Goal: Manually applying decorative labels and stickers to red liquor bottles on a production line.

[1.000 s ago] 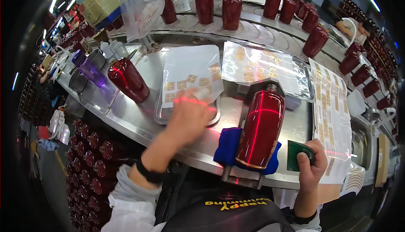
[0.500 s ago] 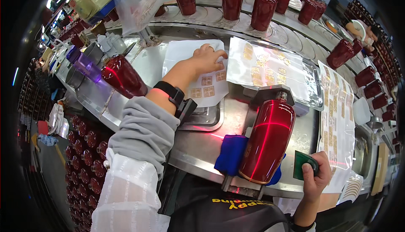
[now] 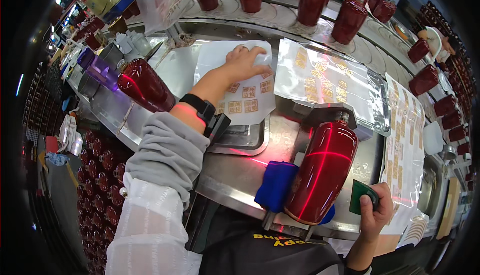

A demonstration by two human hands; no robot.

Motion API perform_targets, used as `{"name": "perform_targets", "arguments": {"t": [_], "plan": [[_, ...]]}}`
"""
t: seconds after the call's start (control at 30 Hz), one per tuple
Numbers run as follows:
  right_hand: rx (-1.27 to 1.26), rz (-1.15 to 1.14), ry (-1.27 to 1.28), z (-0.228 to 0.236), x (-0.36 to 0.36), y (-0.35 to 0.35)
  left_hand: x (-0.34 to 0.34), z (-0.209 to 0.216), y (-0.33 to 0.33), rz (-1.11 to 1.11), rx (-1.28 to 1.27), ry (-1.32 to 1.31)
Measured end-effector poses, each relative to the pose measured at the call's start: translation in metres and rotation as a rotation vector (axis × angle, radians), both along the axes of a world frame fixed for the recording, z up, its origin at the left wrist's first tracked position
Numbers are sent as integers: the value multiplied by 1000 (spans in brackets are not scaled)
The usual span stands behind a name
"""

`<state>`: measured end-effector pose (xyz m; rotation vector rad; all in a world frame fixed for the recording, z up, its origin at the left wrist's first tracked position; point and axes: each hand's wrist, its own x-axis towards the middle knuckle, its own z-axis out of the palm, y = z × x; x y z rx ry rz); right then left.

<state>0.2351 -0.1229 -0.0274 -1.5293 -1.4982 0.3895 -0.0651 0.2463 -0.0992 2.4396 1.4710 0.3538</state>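
Observation:
My left hand [image 3: 244,62] rests over a white sheet of gold square decals [image 3: 257,89], its thumb and index finger apart and nothing visible between them. The other fingertips are partly hidden. In my right hand [image 3: 377,210] is a green scraper [image 3: 359,195], gripped by its dark edge at the right of the bench. Between the hands a glossy dark red bottle [image 3: 322,170] lies tilted in a metal holder [image 3: 320,113], its neck pointing away. Blue cloth [image 3: 275,185] pads the near end of the holder. Red laser lines cross on the bottle.
Another red bottle [image 3: 145,86] leans at the left beside a purple drinking bottle [image 3: 97,69]. More decal sheets [image 3: 320,75] lie behind the holder and at the right [image 3: 402,140]. A curved conveyor [image 3: 270,20] carries several red bottles along the back. Many bottles stand low at the left [image 3: 100,180].
The left thumb and index finger have spread apart over the sheet. Bottles on the conveyor have shifted along. My right hand keeps the scraper in about the same place; the view has tilted slightly.

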Motion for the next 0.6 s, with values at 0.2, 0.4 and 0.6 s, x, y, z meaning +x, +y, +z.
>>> {"name": "perform_targets", "arguments": {"t": [0.2, 0.4, 0.6], "plan": [[-13, 20, -39, 2, -4, 1, 19, -5, -1, 33, 28, 24], [10, 3, -48, 4, -4, 0, 21, -3, 10, -118, 25, -66], [-22, 6, -25, 6, 0, -8, 19, 1, 7, -130, 31, -55]]}}
